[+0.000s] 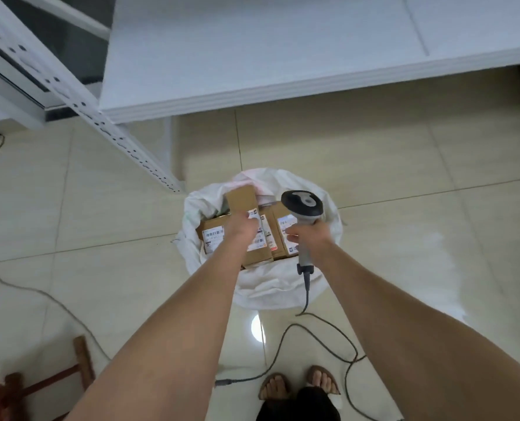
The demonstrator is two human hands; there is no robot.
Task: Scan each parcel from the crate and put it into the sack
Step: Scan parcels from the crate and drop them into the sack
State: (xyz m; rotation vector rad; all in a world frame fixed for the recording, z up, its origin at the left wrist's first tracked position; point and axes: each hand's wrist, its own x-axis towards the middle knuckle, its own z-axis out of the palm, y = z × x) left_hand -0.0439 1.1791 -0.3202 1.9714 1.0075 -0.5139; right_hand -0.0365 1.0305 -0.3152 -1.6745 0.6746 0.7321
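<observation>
A white sack (270, 291) stands open on the tiled floor in front of me. Inside lie several brown cardboard parcels with white barcode labels, one at the left (213, 235) and one at the right (283, 235). My left hand (242, 227) grips a small brown parcel (242, 199) over the sack's mouth, its far end tilted up. My right hand (308, 235) holds the grey handle of a barcode scanner (302, 203), whose dark head points toward the far side of the sack. The crate is out of view.
A white table (283, 56) spans the far side, with a perforated white shelf post (106, 117) slanting at the left. The scanner's cable (313, 323) loops over the floor near my sandalled feet (298, 384). A red wooden stool (24, 387) sits at bottom left.
</observation>
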